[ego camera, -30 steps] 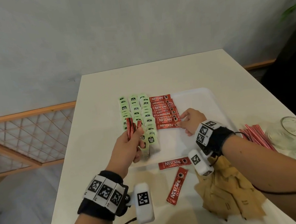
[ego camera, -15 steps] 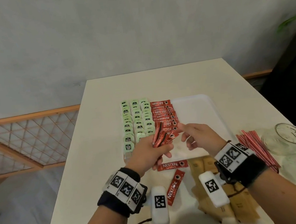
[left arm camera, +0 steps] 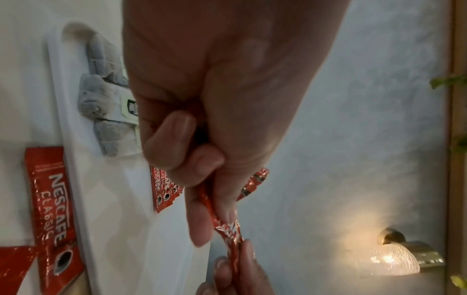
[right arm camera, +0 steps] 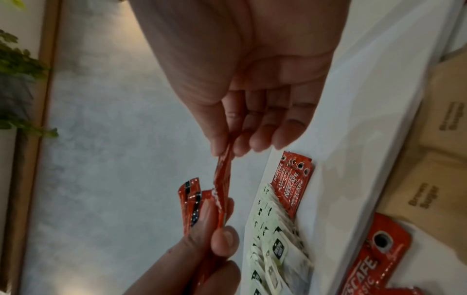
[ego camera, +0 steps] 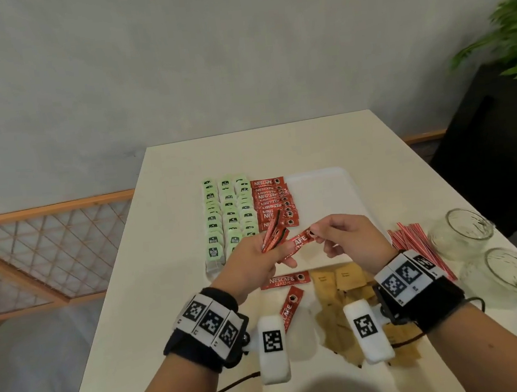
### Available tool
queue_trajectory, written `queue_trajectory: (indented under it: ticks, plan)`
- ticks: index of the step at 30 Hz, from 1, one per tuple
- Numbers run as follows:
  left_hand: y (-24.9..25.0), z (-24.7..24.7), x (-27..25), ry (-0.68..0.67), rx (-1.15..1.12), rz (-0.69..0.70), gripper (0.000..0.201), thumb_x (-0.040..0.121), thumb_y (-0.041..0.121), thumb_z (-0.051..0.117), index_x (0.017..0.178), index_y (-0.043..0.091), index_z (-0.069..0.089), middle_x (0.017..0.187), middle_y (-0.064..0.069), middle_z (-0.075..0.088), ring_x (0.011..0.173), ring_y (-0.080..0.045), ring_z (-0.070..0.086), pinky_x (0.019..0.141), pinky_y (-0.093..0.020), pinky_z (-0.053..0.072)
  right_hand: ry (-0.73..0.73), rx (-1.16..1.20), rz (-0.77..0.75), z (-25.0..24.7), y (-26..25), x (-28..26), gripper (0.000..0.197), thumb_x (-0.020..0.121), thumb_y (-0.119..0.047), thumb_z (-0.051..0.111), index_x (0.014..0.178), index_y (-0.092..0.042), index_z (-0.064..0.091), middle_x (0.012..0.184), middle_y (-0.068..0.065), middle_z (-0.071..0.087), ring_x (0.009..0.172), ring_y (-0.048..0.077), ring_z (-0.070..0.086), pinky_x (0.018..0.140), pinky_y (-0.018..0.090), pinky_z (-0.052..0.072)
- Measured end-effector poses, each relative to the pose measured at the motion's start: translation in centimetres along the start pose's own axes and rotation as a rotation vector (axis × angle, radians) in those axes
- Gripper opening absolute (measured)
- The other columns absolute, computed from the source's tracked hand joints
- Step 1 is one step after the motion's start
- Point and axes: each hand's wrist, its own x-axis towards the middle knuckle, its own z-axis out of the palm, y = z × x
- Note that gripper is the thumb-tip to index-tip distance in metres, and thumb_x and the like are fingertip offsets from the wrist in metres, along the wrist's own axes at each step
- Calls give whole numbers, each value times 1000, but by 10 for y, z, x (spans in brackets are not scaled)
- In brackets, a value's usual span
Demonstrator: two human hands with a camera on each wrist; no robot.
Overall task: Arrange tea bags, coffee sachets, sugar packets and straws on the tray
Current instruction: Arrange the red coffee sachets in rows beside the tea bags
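Head view: both hands raised above the near edge of the white tray (ego camera: pixel 323 185), close together and joined by one sachet. Left hand (ego camera: pixel 251 260) grips a small bunch of red coffee sachets (ego camera: pixel 272 236), fingers curled round them, ends fanning up past the thumb. Right hand (ego camera: pixel 348 239) pinches the far end of a single coffee sachet (ego camera: pixel 300 242) between thumb and forefinger; its other end sits against the left fingers. Right wrist view confirms the pinch (right arm camera: pixel 222 157); the remaining right fingers hang relaxed.

On tray: three columns of green tea bags (ego camera: pixel 229 215) at left, overlapping; just beside them a column of red sachets (ego camera: pixel 272 202), also overlapping. Right part of the tray bare.

On table (ego camera: pixel 128 305), near side of the tray: two loose red sachets (ego camera: pixel 288 293), a heap of brown sugar packets (ego camera: pixel 343 286). To the right: red-striped straws (ego camera: pixel 415 243), then two glass jars (ego camera: pixel 465 231) lying on their sides.
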Motion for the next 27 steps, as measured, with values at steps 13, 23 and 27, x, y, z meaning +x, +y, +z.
queue_trajectory:
  ticks: [13, 23, 27]
  plan:
    - [-8, -2, -11, 125, -36, -47, 16, 94, 25, 64, 99, 11, 69, 82, -7, 73, 39, -6, 32, 38, -17, 29, -125, -31, 100, 15, -2, -8, 12, 86, -11, 70, 95, -3, 69, 72, 7, 68, 54, 11, 57, 56, 21, 53]
    - [-7, 3, -5, 136, 83, 7, 17, 95, 25, 62, 96, 11, 71, 76, -1, 74, 44, -8, 37, 42, -19, 33, -227, -203, 167, 7, -18, 9, 21, 78, -17, 80, 91, -3, 73, 69, 7, 70, 51, 11, 56, 53, 22, 51]
    - [-2, -9, -4, 100, 52, -25, 17, 96, 21, 61, 91, 7, 69, 55, 10, 65, 44, -8, 30, 41, -16, 28, -178, -114, 217, -6, -16, 18, 11, 81, -12, 75, 87, -2, 72, 74, 12, 72, 55, 13, 62, 57, 23, 55]
